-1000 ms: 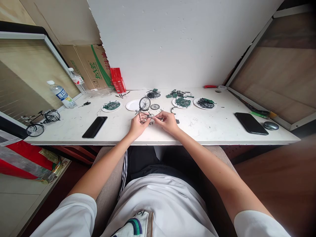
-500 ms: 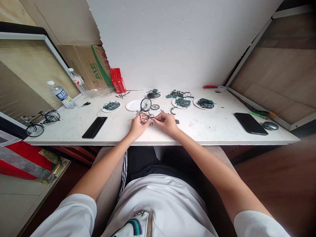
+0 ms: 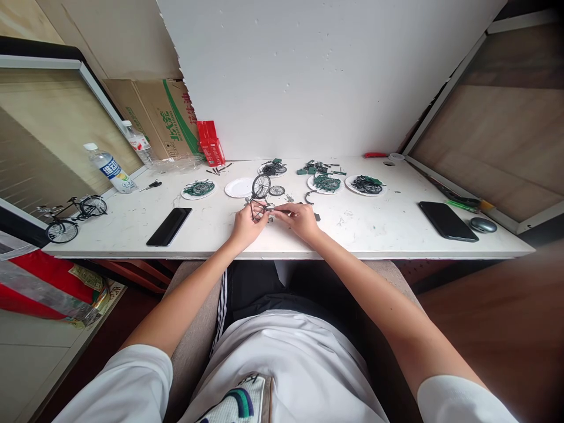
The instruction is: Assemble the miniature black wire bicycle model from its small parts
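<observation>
In my left hand (image 3: pixel 248 226) is a partly built black model bicycle (image 3: pixel 261 187), gripped by its frame, with one spoked wheel pointing up and away from me. My right hand (image 3: pixel 302 218) is closed beside it, thumb and fingers pinching a thin dark rod-like piece (image 3: pixel 282 211) against the bicycle's near right side. Whether that piece is a tool or a part I cannot tell. Just beyond the hands a loose spoked wheel (image 3: pixel 277 190) lies flat near a white paper plate (image 3: pixel 240 187). A curved black part (image 3: pixel 310 198) rests behind my right hand.
Paper plates of green and black parts (image 3: pixel 326 183) stand along the back of the white table (image 3: pixel 374 232). A finished-looking model bicycle (image 3: pixel 74 218) stands at the far left. Phones lie left (image 3: pixel 170 227) and right (image 3: pixel 447 221). Bottles (image 3: pixel 112 169) and a red box (image 3: pixel 210 144) are back left.
My right fingers have shifted slightly and look straighter, and the thin dark piece shows more clearly between them. The left hand and the model bicycle have hardly moved.
</observation>
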A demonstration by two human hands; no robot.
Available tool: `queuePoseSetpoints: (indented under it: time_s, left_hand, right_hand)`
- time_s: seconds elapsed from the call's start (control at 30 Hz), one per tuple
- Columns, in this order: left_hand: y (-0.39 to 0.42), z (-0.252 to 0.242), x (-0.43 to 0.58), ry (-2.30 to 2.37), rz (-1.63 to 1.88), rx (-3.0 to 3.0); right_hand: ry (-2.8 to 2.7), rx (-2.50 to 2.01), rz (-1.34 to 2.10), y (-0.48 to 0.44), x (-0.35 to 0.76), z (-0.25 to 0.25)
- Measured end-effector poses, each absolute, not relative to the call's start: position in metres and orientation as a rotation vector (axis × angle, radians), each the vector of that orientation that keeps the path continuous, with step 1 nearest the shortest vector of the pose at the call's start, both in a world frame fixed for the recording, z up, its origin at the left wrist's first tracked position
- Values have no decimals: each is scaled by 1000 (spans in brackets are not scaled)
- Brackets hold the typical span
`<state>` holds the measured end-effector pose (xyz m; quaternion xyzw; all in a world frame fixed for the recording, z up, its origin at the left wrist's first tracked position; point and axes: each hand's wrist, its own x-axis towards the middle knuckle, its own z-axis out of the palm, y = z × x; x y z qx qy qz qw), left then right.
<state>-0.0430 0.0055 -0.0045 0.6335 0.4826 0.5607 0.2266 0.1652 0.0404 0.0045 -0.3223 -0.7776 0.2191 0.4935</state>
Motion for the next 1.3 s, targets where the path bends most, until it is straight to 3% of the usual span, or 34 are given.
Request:
queuePoseSetpoints:
  time_s: [0.87,1.3]
  left_hand:
    - [1,-4,-40,1279,1404,1952]
    - [6,-6,-44,1325,1467,1868]
  right_hand:
    - [-1970,-1019,280,44,166,2]
    - [-2105,-952,443,42,164,3]
